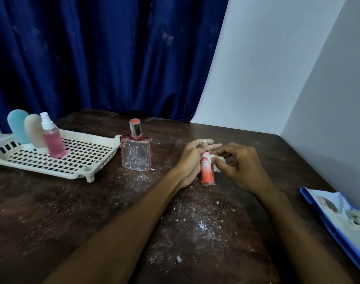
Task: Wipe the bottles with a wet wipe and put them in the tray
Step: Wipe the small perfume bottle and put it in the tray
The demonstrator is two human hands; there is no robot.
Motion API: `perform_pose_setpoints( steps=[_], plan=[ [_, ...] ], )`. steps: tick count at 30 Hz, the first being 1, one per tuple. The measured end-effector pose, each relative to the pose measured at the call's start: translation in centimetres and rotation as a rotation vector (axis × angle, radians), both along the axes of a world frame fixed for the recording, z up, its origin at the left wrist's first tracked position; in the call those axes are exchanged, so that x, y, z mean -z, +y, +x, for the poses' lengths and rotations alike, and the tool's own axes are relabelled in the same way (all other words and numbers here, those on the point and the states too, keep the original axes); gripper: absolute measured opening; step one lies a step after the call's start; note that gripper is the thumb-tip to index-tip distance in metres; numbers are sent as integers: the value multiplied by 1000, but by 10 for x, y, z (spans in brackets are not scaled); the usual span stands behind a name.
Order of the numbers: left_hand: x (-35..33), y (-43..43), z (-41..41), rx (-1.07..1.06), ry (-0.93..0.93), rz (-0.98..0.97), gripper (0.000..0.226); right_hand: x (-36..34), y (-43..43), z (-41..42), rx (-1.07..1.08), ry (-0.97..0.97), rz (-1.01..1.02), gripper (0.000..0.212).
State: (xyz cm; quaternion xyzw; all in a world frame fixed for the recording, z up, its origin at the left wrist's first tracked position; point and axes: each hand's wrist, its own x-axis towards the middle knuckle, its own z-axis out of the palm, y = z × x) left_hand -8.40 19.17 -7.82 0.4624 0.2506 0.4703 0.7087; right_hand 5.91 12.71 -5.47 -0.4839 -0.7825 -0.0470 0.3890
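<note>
Coral bottle (207, 171) — left hand (192, 158) holds, right hand (240, 167) presses wipe (218, 169).

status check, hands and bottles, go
Left hand grips coral bottle; right hand pinches wipe against it. Blue bottle, beige bottle, pink spray bottle stand in tray. Glass perfume bottle on table between hands and tray.

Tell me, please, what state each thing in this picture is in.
Coral bottle: roughly upright, gripped by the left hand.
Wet wipe: crumpled, pinched by the right hand against the coral bottle.
Glass perfume bottle: capped, upright, outside the tray.
Pink spray bottle: capped, upright in the tray.
Blue bottle: upright in the tray.
Beige bottle: upright in the tray.
Wipes pack: looks open.
</note>
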Motion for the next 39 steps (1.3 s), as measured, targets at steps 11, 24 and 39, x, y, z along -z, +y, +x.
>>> perform_pose_setpoints(
  steps=[11, 24, 39],
  plan=[
    [-3, -4, -1, 4, -48, -48, 27, 0, 0, 0, -15, 99, -81, 15],
    [3, 3, -2, -122, -55, -78, 21, -1, -4, -5, -160, 61, -280, 10],
    [-3, -7, -1, 12, -59, -70, 20, 2, 1, -8, 40, 43, 102, 13]
  ],
)
